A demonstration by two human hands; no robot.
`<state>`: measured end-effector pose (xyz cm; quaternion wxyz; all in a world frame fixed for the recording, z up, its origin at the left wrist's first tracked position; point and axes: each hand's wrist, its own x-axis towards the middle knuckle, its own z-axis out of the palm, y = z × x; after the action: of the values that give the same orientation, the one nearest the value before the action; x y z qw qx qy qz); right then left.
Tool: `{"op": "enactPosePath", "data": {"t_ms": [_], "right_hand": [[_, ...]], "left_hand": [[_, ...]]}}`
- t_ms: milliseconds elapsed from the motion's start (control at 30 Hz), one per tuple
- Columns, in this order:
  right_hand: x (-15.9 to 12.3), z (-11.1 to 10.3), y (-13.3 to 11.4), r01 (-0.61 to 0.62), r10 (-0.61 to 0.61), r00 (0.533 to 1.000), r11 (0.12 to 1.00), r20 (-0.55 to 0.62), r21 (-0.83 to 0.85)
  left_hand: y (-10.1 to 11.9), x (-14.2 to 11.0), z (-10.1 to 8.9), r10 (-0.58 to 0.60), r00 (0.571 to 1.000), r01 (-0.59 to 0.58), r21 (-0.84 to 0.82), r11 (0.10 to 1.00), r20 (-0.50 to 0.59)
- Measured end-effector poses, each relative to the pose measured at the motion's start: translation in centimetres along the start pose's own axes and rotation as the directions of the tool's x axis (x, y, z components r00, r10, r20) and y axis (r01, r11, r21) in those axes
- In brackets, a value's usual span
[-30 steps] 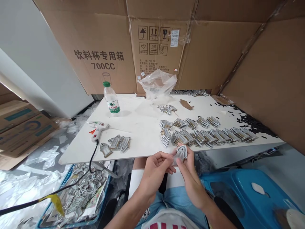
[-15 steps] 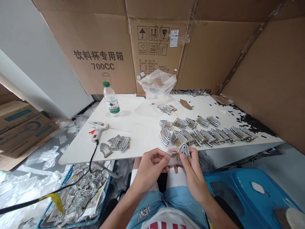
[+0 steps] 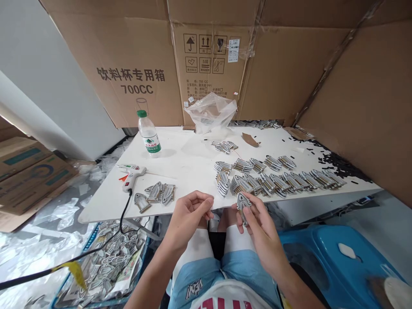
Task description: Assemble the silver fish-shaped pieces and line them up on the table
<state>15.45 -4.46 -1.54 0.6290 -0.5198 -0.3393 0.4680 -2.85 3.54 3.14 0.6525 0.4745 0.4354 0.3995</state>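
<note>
In my right hand [image 3: 259, 221] is a silver metal piece [image 3: 243, 201] with an arched, pointed top, pinched between thumb and fingers just off the table's front edge. To its left, my left hand [image 3: 195, 214] is closed in a pinch; whatever its fingertips hold, if anything, is hidden. Rows of similar metal pieces [image 3: 267, 183] lean on each other in stacks along the right side of the table. Left of my hands lies a small loose group of such metal pieces [image 3: 159, 193], beside a white glue gun [image 3: 131, 177].
The white table [image 3: 189, 167] bears a water bottle [image 3: 149, 135], a clear plastic bag [image 3: 212, 113] and many small black pieces [image 3: 341, 165]. Below left stands a blue basket [image 3: 88, 234] of metal parts. A blue stool [image 3: 328, 240] is at right. Cardboard [image 3: 289, 73] walls the back.
My hands have drawn apart, the left one moving left. A translucent film seen between them before no longer shows there. The metal piece stays in my right hand, turned more upright.
</note>
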Motion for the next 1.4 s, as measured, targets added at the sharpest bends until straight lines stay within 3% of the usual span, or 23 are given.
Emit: {"op": "enactPosePath", "data": {"t_ms": [700, 1400], "right_hand": [[-0.4, -0.3, 0.0, -0.126, 0.122, 0.992, 0.984, 0.038, 0.126], [-0.6, 0.4, -1.3, -0.075, 0.062, 0.996, 0.973, 0.063, 0.218]], "left_hand": [[0.2, 0.0, 0.0, -0.029, 0.999, 0.028, 0.011, 1.000, 0.021], [0.0, 0.0, -0.1, 0.001, 0.999, -0.001, 0.004, 1.000, 0.041]]}}
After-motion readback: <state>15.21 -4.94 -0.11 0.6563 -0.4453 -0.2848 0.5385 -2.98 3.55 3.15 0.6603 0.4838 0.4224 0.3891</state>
